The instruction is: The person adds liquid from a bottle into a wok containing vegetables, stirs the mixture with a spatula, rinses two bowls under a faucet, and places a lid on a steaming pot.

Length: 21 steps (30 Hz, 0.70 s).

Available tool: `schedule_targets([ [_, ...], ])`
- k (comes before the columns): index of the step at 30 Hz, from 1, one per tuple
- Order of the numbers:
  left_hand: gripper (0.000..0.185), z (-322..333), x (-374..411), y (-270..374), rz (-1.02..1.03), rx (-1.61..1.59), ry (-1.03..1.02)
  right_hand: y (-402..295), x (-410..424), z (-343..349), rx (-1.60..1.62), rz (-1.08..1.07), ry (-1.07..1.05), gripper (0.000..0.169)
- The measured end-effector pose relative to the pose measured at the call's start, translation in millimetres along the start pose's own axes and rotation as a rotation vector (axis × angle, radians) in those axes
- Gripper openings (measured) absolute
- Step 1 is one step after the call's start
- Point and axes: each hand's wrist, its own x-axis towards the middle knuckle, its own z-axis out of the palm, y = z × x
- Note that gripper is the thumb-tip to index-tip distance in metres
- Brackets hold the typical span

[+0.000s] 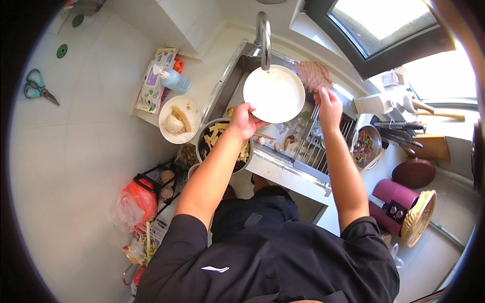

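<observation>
My left hand grips the lower left rim of a white plate, which is under the faucet above the sink. My right hand pinches the lower edge of a brownish cloth, slightly blurred, to the right of the plate. Beneath my left forearm stands a metal pot with pale strips of food in it. Left of the sink a second white plate bears a white rounded piece and a brown one. Eggshell bits and other scraps lie in the sink.
A wire rack spans the sink's right side. To its right stand a metal bowl of food, knives and a purple appliance. A blue pump bottle and wipes pack are at left. An open window juts in above.
</observation>
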Motion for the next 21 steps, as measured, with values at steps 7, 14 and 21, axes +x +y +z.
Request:
schedule_targets([
  [7, 0.055, 9, -31, -10, -0.049, 0.149, -0.070, 58, -199, -69, 0.140, 0.360, 0.223, 0.027],
  [14, 0.049, 32, -76, -44, -0.140, 0.300, -0.221, 59, -360, -82, 0.126, 0.352, 0.472, 0.025],
  [21, 0.047, 54, -149, -115, -0.331, 0.471, -0.388, 38, -522, -62, 0.247, 0.375, 0.826, 0.024],
])
